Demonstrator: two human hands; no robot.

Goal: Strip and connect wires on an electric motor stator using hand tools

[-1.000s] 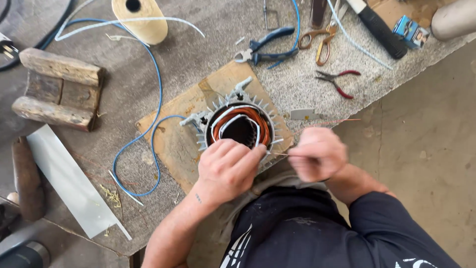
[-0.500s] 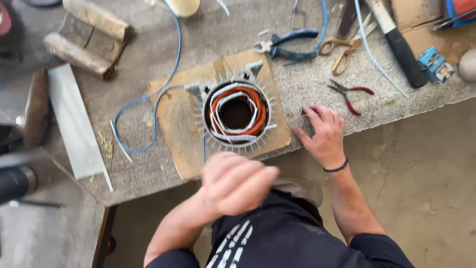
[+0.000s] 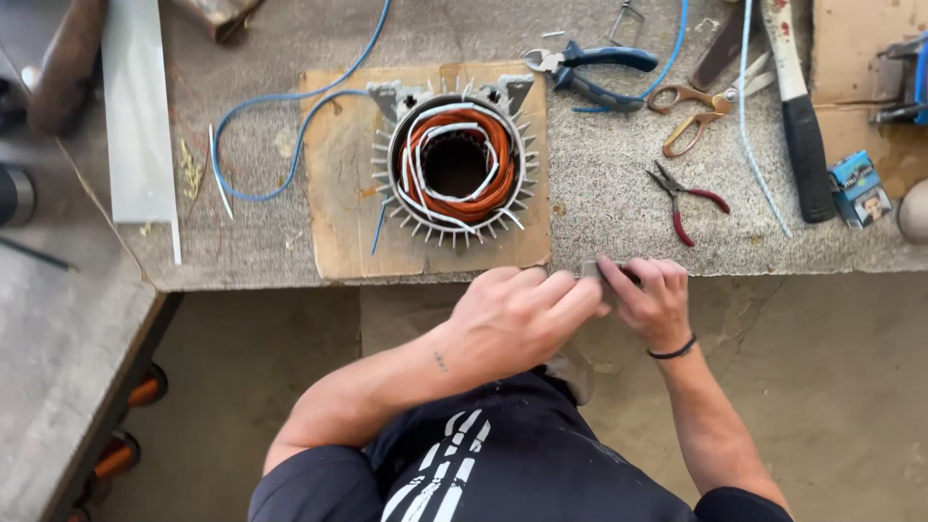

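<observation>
A finned grey motor stator (image 3: 454, 164) with orange copper windings and white sleeved leads sits on a square of cardboard (image 3: 338, 193) on the workbench. My left hand (image 3: 517, 314) and my right hand (image 3: 652, 300) meet at the bench's front edge, right of the stator. Between their fingertips they pinch a small grey piece (image 3: 596, 272); what it is I cannot tell. A dark band circles my right wrist.
Behind the hands lie small red-handled pliers (image 3: 686, 198), orange-handled scissors (image 3: 691, 111), blue-handled cutters (image 3: 590, 68), a black-handled tool (image 3: 797, 106) and a small blue box (image 3: 855, 186). A blue wire (image 3: 280, 106) loops left of the stator, near a white strip (image 3: 140, 116).
My left hand left the stator, swung down and across, and joined my right hand at the bench edge. The right hand picked a small piece off the bench. The view shifted.
</observation>
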